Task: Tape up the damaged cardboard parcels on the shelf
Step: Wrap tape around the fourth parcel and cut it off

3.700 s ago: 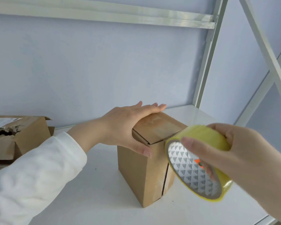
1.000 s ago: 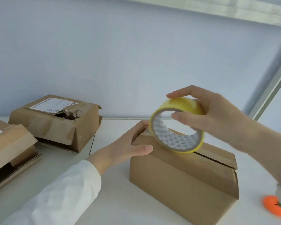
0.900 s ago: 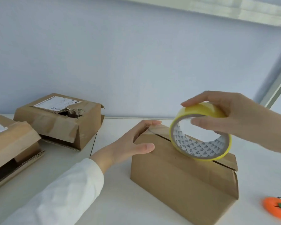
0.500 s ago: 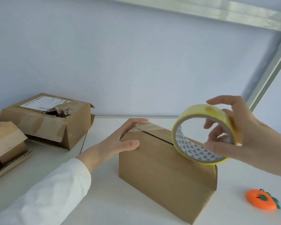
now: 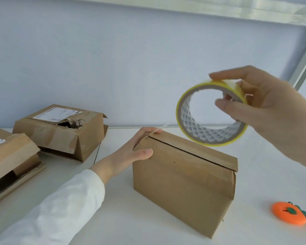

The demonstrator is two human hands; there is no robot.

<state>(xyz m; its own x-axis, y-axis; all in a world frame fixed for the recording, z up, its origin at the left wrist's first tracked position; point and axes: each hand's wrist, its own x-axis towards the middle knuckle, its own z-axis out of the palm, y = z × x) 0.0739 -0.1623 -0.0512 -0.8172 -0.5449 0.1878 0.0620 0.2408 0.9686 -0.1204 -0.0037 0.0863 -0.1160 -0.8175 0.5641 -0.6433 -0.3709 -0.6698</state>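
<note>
**Progress.** The work stands at an early stage. The front parcel [image 5: 184,184] sits on the white shelf [image 5: 117,220], near its front edge. Its top seam [image 5: 193,153] shows as a dark open gap along its full length, and no tape is visible across it. A thin pale strand [image 5: 163,126] rises from the parcel's far-left corner, which I judge to be the tape's free end, just anchored. Two further parcels await attention. The torn parcel [image 5: 60,137] behind and to the left has a ragged hole [image 5: 70,123] beside its printed label [image 5: 57,114]. The left-edge parcel [image 5: 11,156] gapes along its lower flap.

**Hands.** The left hand [image 5: 129,154] braces the front parcel's left end. Its fingers lie straight over the top corner and the thumb is flat on the front face. The right hand [image 5: 274,119] pinches the tape roll [image 5: 212,137] between thumb and fingers and holds it in the air above the parcel's top, clear of the cardboard.

**Materials.**
- The parcels are plain brown corrugated board, matte, with fluting visible at the cut edges; the torn one is creased and fibrous at the hole.
- The roll is a wide ring of glossy yellowish film on a card core printed with grey triangles.
- A small orange, fruit-shaped item [image 5: 288,215] (purpose not determinable) lies on the shelf to the right.
</note>
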